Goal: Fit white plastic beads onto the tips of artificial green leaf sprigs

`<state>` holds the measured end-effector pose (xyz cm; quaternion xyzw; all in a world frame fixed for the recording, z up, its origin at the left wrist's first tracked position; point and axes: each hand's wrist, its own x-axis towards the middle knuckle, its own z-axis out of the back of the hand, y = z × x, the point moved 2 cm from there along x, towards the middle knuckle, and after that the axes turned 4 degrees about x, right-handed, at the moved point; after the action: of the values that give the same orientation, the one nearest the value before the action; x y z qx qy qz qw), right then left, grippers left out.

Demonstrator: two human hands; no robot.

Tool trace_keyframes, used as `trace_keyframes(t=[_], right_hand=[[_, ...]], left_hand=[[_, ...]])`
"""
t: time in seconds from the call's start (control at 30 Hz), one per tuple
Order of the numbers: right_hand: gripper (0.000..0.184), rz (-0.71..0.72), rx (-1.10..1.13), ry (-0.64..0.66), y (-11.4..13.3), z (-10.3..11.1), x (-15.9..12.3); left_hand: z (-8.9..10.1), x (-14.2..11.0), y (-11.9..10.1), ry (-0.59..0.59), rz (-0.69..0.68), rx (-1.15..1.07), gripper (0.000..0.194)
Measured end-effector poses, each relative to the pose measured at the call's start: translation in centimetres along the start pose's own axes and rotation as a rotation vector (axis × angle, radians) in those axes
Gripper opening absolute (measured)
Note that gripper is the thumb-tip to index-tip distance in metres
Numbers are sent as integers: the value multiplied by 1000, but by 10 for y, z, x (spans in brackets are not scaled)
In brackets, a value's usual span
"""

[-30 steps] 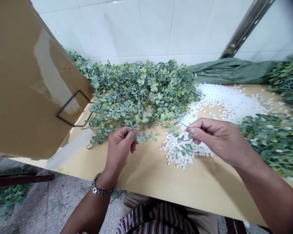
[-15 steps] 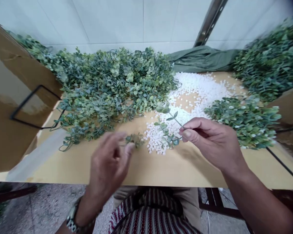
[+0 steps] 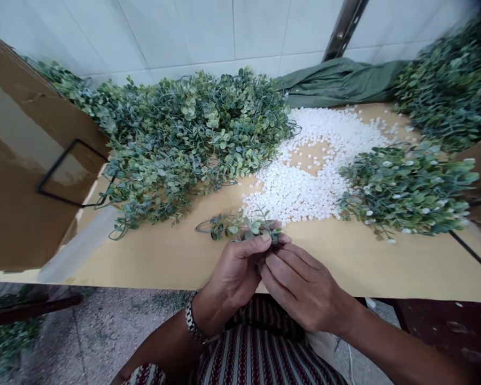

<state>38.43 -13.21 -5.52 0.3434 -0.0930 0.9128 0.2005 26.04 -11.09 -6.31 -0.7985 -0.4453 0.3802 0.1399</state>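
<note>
Both my hands meet over the front of the table. Between thumb and fingers, my left hand (image 3: 238,272) pinches a green leafy sprig (image 3: 256,229), its leaves pointing away from me. Against it, my right hand (image 3: 300,283) is closed at the sprig's lower part; its fingertips and the stem's end are hidden. Just beyond my left hand another small sprig (image 3: 220,225) with a looped stem lies on the table. White bead-like pellets (image 3: 296,192) are spread behind my hands. On the right lies a bunch of sprigs with white tips (image 3: 412,192).
A large heap of leafy stems (image 3: 192,128) covers the back left. More greenery (image 3: 452,85) stands at the far right, beside a green cloth (image 3: 340,80) along the tiled wall. A cardboard box (image 3: 20,160) and a black wire frame (image 3: 60,166) border the table (image 3: 152,262) on the left.
My right hand has come left and toward me with its sprig. My left hand has moved right to meet it and now grips the sprig too. The view has shifted slightly.
</note>
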Motion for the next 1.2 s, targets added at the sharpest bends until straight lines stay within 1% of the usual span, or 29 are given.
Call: trace_keyframes(t=[0.07,0.2,0.3,0.37,0.4,0.47,0.53,0.57,0.63,0.7,0.8,0.87,0.93,0.97,1.0,1.1,1.13,1.17,1.2], right_hand=[[31,-27,26,-1,3,-2,-2],[27,-74,62,-4,8,-5,-5],[24,-151,151,16,8,-3,-8],[23,-247,263,-39,3,4,-7],[24,-304,311,-85,-1,8,-6],[25,-439,352,-160,-11,16,-2],[29,-568,372,-156,-22,19,4],[32,-606,393,-139,-25,18,6],[31,-609,461,-115,-29,14,9],[21,-572,537,-126,-29,10,9],[16,-583,598,-129,-26,9,4],[15,-572,616,-92,-23,12,1],[14,-522,625,-39,-18,17,-1],[15,-498,620,-14,-17,18,-2],[17,-478,608,1,-15,20,-3],[20,-464,563,23,-13,19,-6],[21,-470,560,28,-13,18,-7],[22,-483,567,37,-14,17,-8],[22,-498,582,42,-14,15,-8]], left_hand=[[-1,-1,0,-12,-31,2,18],[-3,-2,3,7,-82,27,15],[0,-1,5,-54,-135,66,19],[3,0,6,-116,-181,96,23],[3,1,7,-122,-201,114,24],[3,3,9,-90,-242,158,25],[2,4,12,-51,-269,221,26],[1,4,14,-36,-273,258,26],[0,2,17,-10,-273,344,25],[0,0,18,38,-288,459,24],[2,-6,14,170,-305,618,22],[7,-10,11,293,-268,638,29],[14,-14,11,355,-223,628,40],[18,-15,12,368,-194,628,43],[22,-15,13,350,-169,643,44],[33,-16,14,173,-142,746,36],[34,-16,13,138,-139,772,33],[33,-15,12,141,-136,783,30],[31,-14,11,177,-130,775,29]])
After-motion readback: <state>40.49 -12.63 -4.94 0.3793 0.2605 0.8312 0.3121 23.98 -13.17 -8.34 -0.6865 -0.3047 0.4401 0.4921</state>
